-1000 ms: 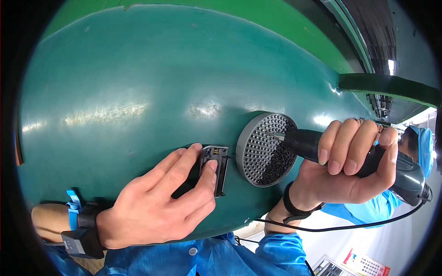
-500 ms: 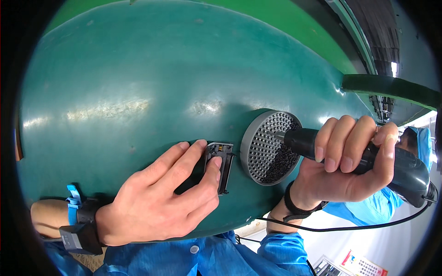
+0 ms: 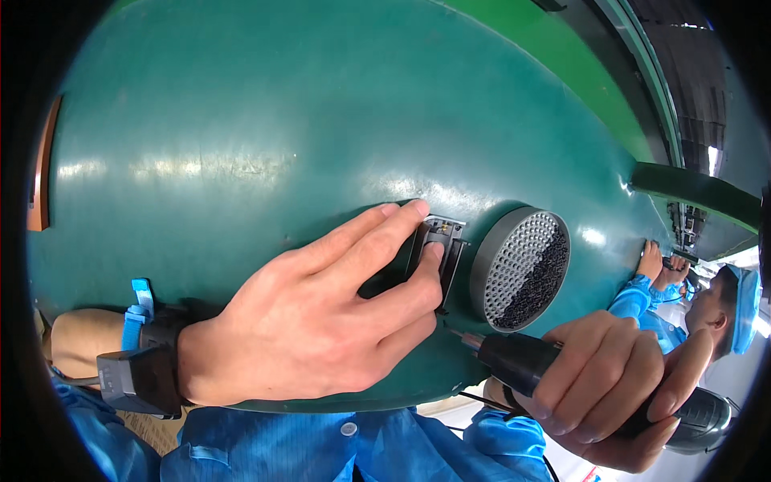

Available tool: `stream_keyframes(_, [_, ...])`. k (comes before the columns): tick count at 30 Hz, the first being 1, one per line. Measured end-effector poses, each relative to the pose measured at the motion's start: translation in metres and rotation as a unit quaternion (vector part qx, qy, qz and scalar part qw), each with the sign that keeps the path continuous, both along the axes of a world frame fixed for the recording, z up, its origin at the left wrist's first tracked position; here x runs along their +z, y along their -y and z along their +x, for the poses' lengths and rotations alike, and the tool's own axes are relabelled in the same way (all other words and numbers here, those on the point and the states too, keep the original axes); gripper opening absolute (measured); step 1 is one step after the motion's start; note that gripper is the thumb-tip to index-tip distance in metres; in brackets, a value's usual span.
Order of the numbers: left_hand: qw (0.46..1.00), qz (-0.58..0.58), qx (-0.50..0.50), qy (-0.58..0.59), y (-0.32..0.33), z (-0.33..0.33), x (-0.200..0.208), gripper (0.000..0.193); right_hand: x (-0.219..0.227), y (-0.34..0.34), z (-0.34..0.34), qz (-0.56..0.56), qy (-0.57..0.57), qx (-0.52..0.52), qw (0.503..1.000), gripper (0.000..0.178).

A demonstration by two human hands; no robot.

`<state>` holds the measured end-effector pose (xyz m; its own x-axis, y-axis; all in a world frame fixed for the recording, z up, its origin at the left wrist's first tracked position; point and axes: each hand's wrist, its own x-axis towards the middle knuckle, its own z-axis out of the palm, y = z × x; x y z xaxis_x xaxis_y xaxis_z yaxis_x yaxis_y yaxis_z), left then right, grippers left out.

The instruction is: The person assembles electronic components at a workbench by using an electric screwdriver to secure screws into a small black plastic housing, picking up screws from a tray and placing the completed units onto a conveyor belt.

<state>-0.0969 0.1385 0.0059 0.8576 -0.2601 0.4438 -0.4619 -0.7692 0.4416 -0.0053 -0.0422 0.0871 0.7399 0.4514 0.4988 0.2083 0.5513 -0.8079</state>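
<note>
A small black plastic housing [image 3: 454, 261] with metal contacts at its far end lies on the green tabletop. My left hand [image 3: 321, 313] grips it from the left, its fingers covering much of that side. In my right hand [image 3: 602, 386] is a black electric screwdriver [image 3: 514, 357], fingers wrapped round its body. The screwdriver's tip hovers beside the near end of the housing, pointing left; whether a screw sits on it is too small to tell. Right of the housing stands a round grey dish [image 3: 480, 277], its perforated plate partly covered by small black screws [image 3: 542, 277].
A brown-edged object [image 3: 40, 185] shows at the table's far left. Beyond the right side, a co-worker in a blue cap [image 3: 747, 297] works with both hands. A green curved bar [image 3: 691, 189] juts in at the right. The screwdriver's cable hangs below the table edge.
The screwdriver has come out of the dish and swung toward me, its tip now near the housing. My left hand keeps its grip on the housing. The whole view has shifted, with the co-worker more visible.
</note>
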Motion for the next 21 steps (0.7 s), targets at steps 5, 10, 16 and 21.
stream_keyframes(5, [1.000,0.003,0.009,0.020,0.005,0.002,-0.004,0.012,-0.006,-0.003,-0.002,-0.006,0.003,0.004,1.000,0.027])
stream_keyframes(10, [0.999,-0.021,0.031,0.040,0.011,0.004,-0.009,0.013,-0.010,-0.003,0.000,-0.023,0.002,0.007,1.000,0.028])
stream_keyframes(16, [0.997,-0.035,0.041,0.053,0.012,0.003,-0.012,0.015,-0.010,-0.005,0.000,-0.042,-0.011,0.001,0.999,0.029])
stream_keyframes(21, [0.997,-0.026,0.044,0.061,0.010,-0.001,-0.013,0.016,-0.009,-0.009,-0.008,-0.046,-0.008,-0.020,0.999,0.029])
